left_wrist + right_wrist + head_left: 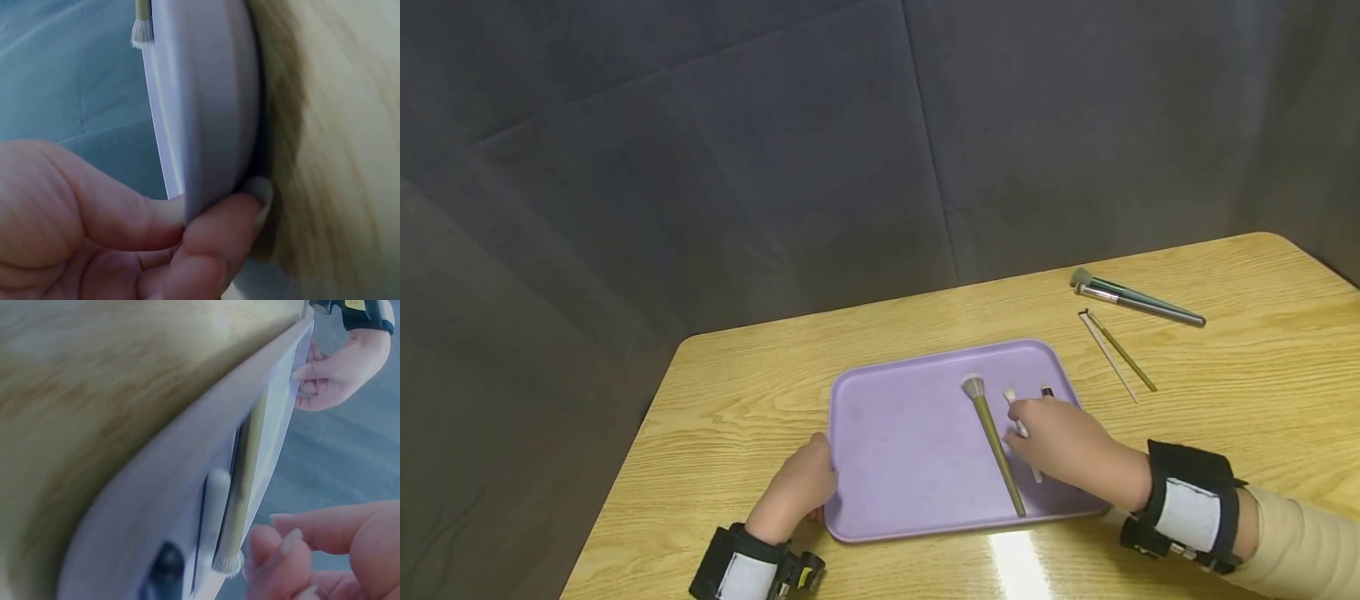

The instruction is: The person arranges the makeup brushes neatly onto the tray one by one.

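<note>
A lilac tray (895,458) lies on the wooden table. My left hand (805,479) grips its left rim, with the thumb (137,219) on the rim's upper side and fingers underneath. My right hand (1063,437) is over the tray's right part, fingers bent; in the right wrist view the fingertips (284,544) look apart from the brushes, and I see nothing held. Below it lies a small white-handled makeup brush (214,506), partly hidden in the head view. A large gold-handled makeup brush (996,446) lies left of it. A dark brush (1047,390) is mostly covered by this hand.
Right of the tray, a thin white brush (1108,357) and a thin gold brush (1123,354) lie side by side on the table. Behind them rest two larger brushes, one green (1120,287) and one silver-grey (1157,307). A dark cloth (812,167) hangs behind the table.
</note>
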The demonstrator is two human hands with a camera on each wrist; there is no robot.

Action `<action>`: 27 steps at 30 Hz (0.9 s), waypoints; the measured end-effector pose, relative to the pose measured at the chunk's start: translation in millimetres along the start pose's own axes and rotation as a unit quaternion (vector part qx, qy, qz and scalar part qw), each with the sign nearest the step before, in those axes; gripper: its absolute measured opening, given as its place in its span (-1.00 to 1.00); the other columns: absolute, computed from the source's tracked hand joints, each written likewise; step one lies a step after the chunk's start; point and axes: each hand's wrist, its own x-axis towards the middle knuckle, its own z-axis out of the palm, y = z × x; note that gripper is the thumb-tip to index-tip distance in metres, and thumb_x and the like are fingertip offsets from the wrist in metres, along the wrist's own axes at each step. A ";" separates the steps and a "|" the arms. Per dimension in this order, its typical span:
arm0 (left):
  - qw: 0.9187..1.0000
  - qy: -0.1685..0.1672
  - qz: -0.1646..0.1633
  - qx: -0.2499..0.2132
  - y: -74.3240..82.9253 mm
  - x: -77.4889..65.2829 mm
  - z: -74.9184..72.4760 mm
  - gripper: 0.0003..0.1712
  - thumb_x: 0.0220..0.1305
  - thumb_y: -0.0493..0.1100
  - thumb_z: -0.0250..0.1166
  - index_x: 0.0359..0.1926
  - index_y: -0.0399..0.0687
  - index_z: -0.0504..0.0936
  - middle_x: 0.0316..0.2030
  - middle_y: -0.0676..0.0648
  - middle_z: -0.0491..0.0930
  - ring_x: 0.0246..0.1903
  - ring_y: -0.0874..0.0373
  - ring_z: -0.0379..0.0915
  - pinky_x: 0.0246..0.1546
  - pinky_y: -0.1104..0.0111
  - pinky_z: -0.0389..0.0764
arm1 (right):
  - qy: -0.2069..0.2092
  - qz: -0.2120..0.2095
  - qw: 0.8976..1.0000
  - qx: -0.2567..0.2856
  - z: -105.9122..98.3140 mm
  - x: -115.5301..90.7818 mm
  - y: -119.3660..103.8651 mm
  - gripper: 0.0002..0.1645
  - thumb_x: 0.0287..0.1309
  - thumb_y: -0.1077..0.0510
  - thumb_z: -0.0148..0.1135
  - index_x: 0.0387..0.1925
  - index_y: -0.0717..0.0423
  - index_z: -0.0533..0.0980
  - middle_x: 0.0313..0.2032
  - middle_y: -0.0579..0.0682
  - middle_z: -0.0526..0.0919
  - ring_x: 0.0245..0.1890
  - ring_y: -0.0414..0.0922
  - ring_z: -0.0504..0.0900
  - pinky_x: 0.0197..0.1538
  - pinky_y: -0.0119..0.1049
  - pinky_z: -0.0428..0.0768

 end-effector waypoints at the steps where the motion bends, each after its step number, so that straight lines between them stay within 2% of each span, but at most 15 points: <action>1: 1.000 0.000 -0.001 0.001 -0.1 0.1 -0.2 -0.61 0.15 -0.44 -0.07 -0.01 -0.66 0.20 -0.68 -0.17 0.36 -0.86 0.13 0.29 -0.86 0.38 0.32 | 0.001 0.001 1.000 -0.002 -1.0 -0.8 1.4 -0.73 0.04 0.14 0.20 -0.26 0.27 0.52 -0.42 0.05 0.60 -0.53 -0.20 0.47 -0.41 -0.18 0.50; 7: 1.000 0.004 -0.001 -0.002 -1.0 0.6 0.2 -0.62 0.14 -0.45 -0.07 -0.03 -0.64 0.21 -0.67 -0.17 0.35 -0.87 0.13 0.28 -0.87 0.38 0.32 | 0.016 -0.001 1.000 -0.007 -3.8 -4.6 8.8 -0.68 0.01 0.13 0.24 -0.23 0.28 0.51 -0.30 0.14 0.61 -0.50 -0.17 0.44 -0.48 -0.24 0.43; 14: 1.000 0.004 0.000 -0.002 -1.0 0.2 0.8 -0.63 0.14 -0.44 -0.08 -0.03 -0.64 0.21 -0.68 -0.17 0.35 -0.88 0.13 0.28 -0.87 0.38 0.31 | 0.035 -0.002 0.999 -0.021 -5.6 -6.8 14.3 -0.69 0.00 0.13 0.24 -0.24 0.28 0.52 -0.41 0.08 0.61 -0.57 -0.20 0.41 -0.55 -0.27 0.40; 27: 1.000 0.001 0.001 0.002 -1.4 0.4 0.6 -0.61 0.14 -0.45 -0.09 -0.02 -0.66 0.19 -0.70 -0.16 0.35 -0.88 0.13 0.28 -0.86 0.39 0.29 | 0.037 0.000 0.999 -0.021 -8.0 -7.7 19.8 -0.72 0.00 0.14 0.23 -0.26 0.25 0.53 -0.57 -0.07 0.52 -0.59 -0.22 0.39 -0.57 -0.26 0.39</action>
